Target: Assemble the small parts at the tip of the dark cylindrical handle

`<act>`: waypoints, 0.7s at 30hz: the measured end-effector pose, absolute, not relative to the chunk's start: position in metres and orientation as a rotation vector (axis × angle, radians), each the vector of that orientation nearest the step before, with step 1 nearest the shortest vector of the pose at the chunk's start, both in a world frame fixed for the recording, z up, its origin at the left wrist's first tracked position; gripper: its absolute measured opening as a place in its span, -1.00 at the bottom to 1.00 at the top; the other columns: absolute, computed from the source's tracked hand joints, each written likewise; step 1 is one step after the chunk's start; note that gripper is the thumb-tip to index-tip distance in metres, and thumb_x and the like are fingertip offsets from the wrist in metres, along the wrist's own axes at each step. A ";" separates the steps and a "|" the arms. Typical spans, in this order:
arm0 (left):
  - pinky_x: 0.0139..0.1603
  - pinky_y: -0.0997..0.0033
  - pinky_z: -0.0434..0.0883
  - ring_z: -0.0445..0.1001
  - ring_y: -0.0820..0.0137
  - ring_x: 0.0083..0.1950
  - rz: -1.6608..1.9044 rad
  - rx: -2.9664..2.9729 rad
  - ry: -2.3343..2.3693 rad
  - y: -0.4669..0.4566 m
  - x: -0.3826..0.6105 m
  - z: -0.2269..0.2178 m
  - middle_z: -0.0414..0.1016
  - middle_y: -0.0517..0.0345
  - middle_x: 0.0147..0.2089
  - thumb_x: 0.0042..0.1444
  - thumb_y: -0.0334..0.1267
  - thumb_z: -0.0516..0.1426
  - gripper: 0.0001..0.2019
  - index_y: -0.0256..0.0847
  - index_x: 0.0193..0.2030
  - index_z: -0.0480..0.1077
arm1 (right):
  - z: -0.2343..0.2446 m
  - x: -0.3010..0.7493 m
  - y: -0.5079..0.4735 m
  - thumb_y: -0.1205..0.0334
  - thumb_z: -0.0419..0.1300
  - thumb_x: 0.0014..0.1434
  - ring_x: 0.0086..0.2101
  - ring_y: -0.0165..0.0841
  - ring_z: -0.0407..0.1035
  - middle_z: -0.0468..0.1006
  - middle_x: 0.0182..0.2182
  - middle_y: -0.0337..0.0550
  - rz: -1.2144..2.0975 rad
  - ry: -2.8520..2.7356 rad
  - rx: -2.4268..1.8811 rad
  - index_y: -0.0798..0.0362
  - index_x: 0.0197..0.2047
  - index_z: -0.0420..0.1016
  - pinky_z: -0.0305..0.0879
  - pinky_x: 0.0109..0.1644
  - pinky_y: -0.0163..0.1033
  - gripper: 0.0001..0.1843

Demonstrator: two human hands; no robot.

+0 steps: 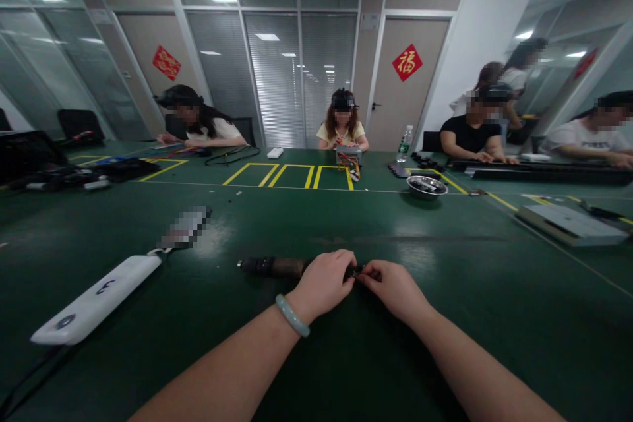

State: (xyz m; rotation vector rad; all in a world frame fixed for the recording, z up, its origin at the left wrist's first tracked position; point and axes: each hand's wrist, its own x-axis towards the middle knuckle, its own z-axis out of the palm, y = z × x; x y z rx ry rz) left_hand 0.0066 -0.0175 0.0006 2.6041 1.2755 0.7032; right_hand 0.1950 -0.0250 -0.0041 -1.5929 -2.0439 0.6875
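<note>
On the green table lies a long dark cylindrical tool point(287, 268) that looks like an electric screwdriver. It has a brownish body, a black ringed collar and a small metal tip pointing left. My left hand point(326, 280), with a pale green bangle at the wrist, is wrapped over the tool's right part and hides it. At that right end, the fingertips of my right hand point(390, 283) pinch a small piece against or beside the tool. What this piece is stays too small and covered to name.
To the left lie a white power bank point(106, 297) with a cable and a pixelated phone point(186, 227). Farther off are a metal bowl point(427, 188) of small parts, a water bottle point(404, 144) and a flat grey box point(571, 224) at right. Several people work around the table.
</note>
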 end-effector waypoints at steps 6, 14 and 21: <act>0.04 0.23 0.32 0.41 0.29 -0.02 0.668 2.624 1.256 -0.018 0.006 0.002 0.43 0.14 -0.05 0.11 -0.35 0.12 -0.90 -0.16 -0.22 0.33 | -0.006 0.195 -0.025 0.12 0.13 0.15 -0.40 -0.39 0.41 0.58 -0.39 -0.25 0.696 -2.050 -1.609 -0.03 -0.32 0.54 0.16 -0.36 -0.34 -0.82; 0.03 0.24 0.33 0.41 0.29 -0.03 0.667 2.581 1.302 -0.019 0.006 0.001 0.42 0.15 -0.07 0.12 -0.32 0.12 -0.83 -0.13 -0.12 0.31 | -0.003 0.194 -0.025 0.13 0.12 0.15 -0.38 -0.35 0.42 0.59 -0.37 -0.20 0.711 -2.052 -1.612 -0.01 -0.31 0.55 0.18 -0.35 -0.32 -0.80; 0.05 0.22 0.30 0.41 0.28 -0.03 0.612 2.620 1.280 -0.018 0.007 0.002 0.42 0.15 -0.08 0.10 -0.32 0.14 -0.88 -0.15 -0.20 0.31 | -0.004 0.193 -0.025 0.13 0.13 0.14 -0.40 -0.37 0.42 0.59 -0.39 -0.21 0.716 -2.051 -1.596 -0.01 -0.31 0.55 0.17 -0.36 -0.33 -0.81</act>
